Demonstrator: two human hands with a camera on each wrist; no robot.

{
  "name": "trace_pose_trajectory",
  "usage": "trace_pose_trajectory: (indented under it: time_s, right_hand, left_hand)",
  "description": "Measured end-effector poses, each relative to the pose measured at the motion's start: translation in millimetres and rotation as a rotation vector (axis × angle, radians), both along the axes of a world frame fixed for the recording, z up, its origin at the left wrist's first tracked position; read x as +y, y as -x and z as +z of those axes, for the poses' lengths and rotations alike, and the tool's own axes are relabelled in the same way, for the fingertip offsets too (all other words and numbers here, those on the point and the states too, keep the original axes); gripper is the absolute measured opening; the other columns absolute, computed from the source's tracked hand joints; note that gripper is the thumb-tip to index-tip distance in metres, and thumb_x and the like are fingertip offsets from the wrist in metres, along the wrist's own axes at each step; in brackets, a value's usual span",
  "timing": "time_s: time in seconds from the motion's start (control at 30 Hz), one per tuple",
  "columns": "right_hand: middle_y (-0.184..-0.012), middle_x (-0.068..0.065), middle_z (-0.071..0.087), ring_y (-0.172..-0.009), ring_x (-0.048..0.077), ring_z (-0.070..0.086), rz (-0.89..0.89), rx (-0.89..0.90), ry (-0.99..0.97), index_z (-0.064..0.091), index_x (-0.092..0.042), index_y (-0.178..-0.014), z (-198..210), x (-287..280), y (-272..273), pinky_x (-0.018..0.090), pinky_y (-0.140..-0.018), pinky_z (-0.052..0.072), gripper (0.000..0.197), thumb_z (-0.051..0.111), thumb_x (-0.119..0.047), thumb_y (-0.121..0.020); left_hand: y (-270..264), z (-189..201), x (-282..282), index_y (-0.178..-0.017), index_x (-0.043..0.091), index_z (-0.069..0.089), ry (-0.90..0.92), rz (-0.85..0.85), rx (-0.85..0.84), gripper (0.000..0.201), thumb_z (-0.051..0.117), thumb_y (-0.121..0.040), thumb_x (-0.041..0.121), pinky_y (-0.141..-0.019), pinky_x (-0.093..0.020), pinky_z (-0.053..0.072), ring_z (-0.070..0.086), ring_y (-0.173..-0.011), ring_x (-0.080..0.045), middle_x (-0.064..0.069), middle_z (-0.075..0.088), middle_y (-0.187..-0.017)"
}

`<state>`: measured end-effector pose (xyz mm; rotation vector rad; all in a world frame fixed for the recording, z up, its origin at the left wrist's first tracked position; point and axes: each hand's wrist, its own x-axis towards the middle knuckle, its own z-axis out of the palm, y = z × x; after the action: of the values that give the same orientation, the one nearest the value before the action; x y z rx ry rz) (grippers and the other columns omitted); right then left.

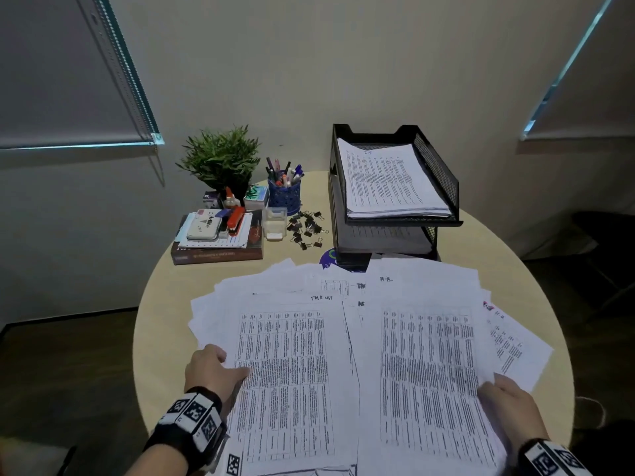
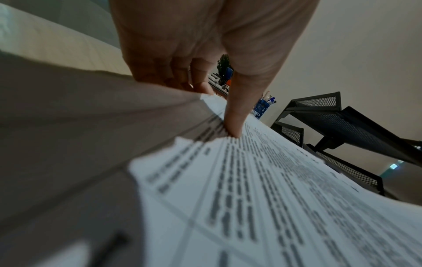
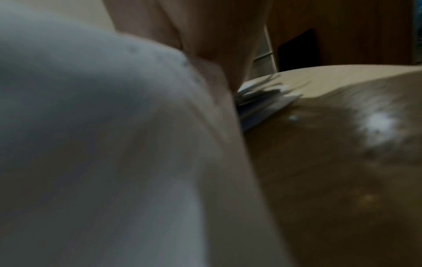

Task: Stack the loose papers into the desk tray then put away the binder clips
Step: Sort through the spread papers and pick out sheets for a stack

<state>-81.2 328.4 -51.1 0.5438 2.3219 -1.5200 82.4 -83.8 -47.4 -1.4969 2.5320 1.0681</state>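
Loose printed papers (image 1: 360,338) lie fanned over the near half of the round table. My left hand (image 1: 214,367) grips the left edge of a sheet, thumb on top and fingers under the paper (image 2: 262,180). My right hand (image 1: 505,396) grips the right edge of another bundle; the right wrist view is blurred, filled by paper (image 3: 102,144). A black mesh two-tier desk tray (image 1: 443,173) stands at the back right with a stack of papers on its top tier. A heap of black binder clips (image 1: 307,228) lies left of the tray.
At the back left stand a potted plant (image 1: 221,158), a blue pen cup (image 1: 285,194), a small clear box (image 1: 274,221), and a book stack (image 1: 218,249) with a stapler and stamp pad. The table edge (image 1: 144,338) curves near my left wrist.
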Motion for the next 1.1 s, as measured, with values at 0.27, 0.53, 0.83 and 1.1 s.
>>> trace_pose_trajectory:
  time_s: [0.27,0.53,0.83,1.1]
  right_hand:
    - [-0.105,0.007,0.047,-0.096,0.016,0.042,0.157,0.099,-0.214,0.058,0.000,-0.098,10,-11,-2,0.024,-0.083,0.028,0.013,0.060,-0.005,-0.086]
    - [-0.062,0.007,0.022,-0.056,0.022,0.025,0.298,0.241,-0.389,0.022,-0.013,-0.060,12,-15,-2,0.033,-0.056,0.016,0.048,0.063,-0.005,-0.083]
    - [-0.059,0.007,0.023,-0.054,0.021,0.026,0.253,0.223,-0.374,0.026,-0.013,-0.057,12,-21,-2,0.032,-0.055,0.018,0.046,0.067,-0.010,-0.076]
    - [-0.139,0.017,0.044,-0.134,0.029,0.033,0.396,0.172,-0.585,0.047,-0.016,-0.048,-5,-53,-11,0.037,-0.108,0.027,0.040,0.072,-0.031,-0.075]
  left_hand:
    - [0,8,10,-0.053,0.011,0.036,-0.193,0.069,0.358,0.039,0.069,-0.072,0.001,-0.055,-0.029,0.023,0.036,-0.057,-0.022,-0.002,0.039,-0.059]
    - [-5,3,-5,-0.092,0.011,0.055,-0.525,0.184,0.541,0.018,0.048,-0.092,-0.006,-0.078,-0.035,0.046,0.057,-0.089,-0.042,-0.021,0.060,-0.111]
    - [-18,26,-36,-0.124,0.005,0.053,-0.590,0.256,0.726,0.032,0.043,-0.095,-0.005,-0.097,-0.051,0.044,0.060,-0.108,-0.037,-0.018,0.062,-0.119]
    - [-15,28,-35,-0.126,0.004,0.051,-0.644,0.218,0.818,0.033,0.043,-0.095,-0.003,-0.086,-0.038,0.053,0.059,-0.109,-0.034,-0.017,0.061,-0.121]
